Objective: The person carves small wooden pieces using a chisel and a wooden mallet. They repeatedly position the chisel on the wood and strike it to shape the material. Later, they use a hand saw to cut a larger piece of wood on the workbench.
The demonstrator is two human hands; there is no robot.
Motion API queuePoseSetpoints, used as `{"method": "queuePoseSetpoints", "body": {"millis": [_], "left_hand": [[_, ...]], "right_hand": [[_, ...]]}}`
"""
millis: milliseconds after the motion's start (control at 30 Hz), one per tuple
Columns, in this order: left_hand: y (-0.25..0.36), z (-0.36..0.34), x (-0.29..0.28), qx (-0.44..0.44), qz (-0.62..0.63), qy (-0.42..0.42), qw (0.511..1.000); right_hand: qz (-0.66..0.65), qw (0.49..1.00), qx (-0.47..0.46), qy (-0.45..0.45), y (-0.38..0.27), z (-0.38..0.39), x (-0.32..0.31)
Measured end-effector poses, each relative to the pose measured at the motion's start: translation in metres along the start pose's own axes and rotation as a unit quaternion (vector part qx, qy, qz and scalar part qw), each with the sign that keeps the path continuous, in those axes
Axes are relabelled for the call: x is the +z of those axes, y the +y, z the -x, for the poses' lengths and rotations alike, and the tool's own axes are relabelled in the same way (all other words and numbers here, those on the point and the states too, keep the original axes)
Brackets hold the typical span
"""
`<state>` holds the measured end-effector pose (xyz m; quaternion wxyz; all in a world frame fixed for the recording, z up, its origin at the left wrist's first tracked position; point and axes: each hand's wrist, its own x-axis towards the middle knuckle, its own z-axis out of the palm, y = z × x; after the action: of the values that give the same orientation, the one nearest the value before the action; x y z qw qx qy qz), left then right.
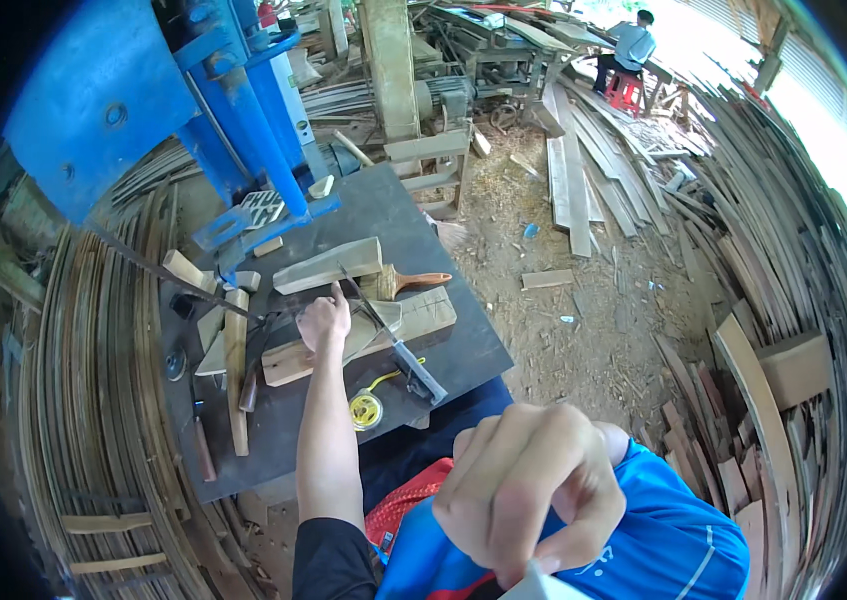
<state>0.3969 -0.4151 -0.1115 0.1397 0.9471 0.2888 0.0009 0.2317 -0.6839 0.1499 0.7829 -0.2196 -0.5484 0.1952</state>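
Observation:
My left hand reaches over the dark worktable, its index finger stretched out toward a pale wood block. The other fingers curl down, and nothing shows in them. Below them lies a longer, thick wood piece. Beside the hand, a thin-bladed tool with a grey handle lies across the wood. A paintbrush with a brown handle rests just right of the block. My right hand is raised close to the camera, fingers curled and thumb pressed in. A pale edge shows under its fingertips, too little to name.
A blue machine with a narrow blade stands at the table's left. A yellow tape measure and wood offcuts lie on the table. Stacked planks line both sides. A person sits on a red stool far back.

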Motion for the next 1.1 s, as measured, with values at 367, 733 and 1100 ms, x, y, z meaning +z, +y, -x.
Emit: {"method": "queuePoseSetpoints", "body": {"millis": [367, 733, 1100], "left_hand": [[0.006, 0.002, 0.008, 0.011, -0.011, 0.032, 0.999], [0.002, -0.001, 0.008, 0.038, 0.023, 0.063, 0.997], [-0.016, 0.089, -0.008, 0.194, 0.449, 0.279, 0.826]], "right_hand": [[-0.027, 0.994, -0.069, 0.084, 0.002, -0.002, 0.009], [0.675, 0.589, 0.433, 0.096, 0.146, 0.16, -0.145], [0.666, 0.557, 0.476, 0.137, 0.183, 0.186, -0.151]]}}
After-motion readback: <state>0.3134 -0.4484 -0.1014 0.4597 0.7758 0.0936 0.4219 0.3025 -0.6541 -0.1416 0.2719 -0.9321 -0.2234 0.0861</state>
